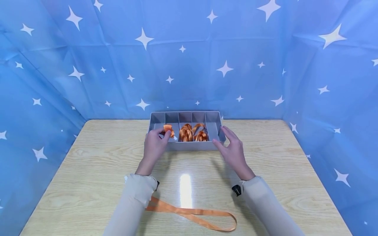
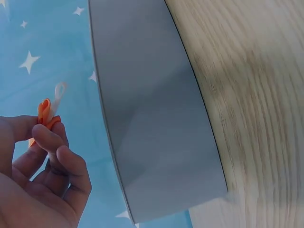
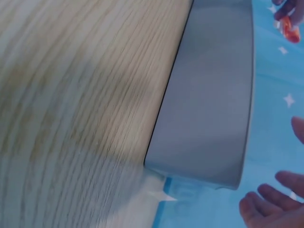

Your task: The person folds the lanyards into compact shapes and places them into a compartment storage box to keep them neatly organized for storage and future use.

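Observation:
My left hand point(image 1: 154, 144) pinches a folded orange ribbon lanyard point(image 1: 167, 127) over the left part of a grey divided box point(image 1: 192, 146). A whitish loop point(image 2: 60, 91) sticks out of the bundle in the left wrist view. At the box's right end is my right hand point(image 1: 234, 150), thumb and fingers spread around the corner and holding nothing; in the right wrist view its fingers point(image 3: 273, 199) stand apart from the wall. One coiled orange lanyard point(image 1: 186, 133) fills the middle compartment, and another coil point(image 1: 201, 135) lies in the compartment to its right.
Nearer me on the wooden table point(image 1: 271, 154), a long orange lanyard point(image 1: 183, 212) lies stretched out in a loop, its left end hidden behind my left sleeve. A blue curtain with white stars point(image 1: 189, 75) hangs right behind the box and along both sides.

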The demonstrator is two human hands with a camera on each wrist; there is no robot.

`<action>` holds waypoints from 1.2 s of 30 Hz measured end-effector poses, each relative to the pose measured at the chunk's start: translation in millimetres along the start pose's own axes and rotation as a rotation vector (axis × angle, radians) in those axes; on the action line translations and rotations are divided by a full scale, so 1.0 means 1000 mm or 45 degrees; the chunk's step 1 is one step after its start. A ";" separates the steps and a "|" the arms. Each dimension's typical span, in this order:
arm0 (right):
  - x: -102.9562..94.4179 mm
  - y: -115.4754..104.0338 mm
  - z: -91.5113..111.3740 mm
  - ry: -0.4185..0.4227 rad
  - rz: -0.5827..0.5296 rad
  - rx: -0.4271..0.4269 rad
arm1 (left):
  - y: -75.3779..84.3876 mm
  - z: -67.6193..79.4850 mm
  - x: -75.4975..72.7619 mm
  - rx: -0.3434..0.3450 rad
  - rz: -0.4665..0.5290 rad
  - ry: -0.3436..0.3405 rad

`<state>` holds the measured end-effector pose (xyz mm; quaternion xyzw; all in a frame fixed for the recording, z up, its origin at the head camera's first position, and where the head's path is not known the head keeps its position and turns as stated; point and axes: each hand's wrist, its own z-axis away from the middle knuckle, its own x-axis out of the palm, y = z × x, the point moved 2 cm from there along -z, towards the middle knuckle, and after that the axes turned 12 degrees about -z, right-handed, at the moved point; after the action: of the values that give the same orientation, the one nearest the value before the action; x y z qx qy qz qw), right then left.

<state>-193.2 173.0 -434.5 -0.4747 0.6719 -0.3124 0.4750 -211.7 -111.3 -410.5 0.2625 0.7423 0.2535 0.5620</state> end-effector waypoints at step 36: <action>0.019 0.022 -0.015 0.033 0.138 0.175 | -0.010 -0.028 0.024 0.110 -0.591 -0.247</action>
<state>-216.9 162.9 -454.7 -0.4000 0.6797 -0.3377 0.5138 -245.5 -105.2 -427.3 0.1318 0.7355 0.0593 0.6620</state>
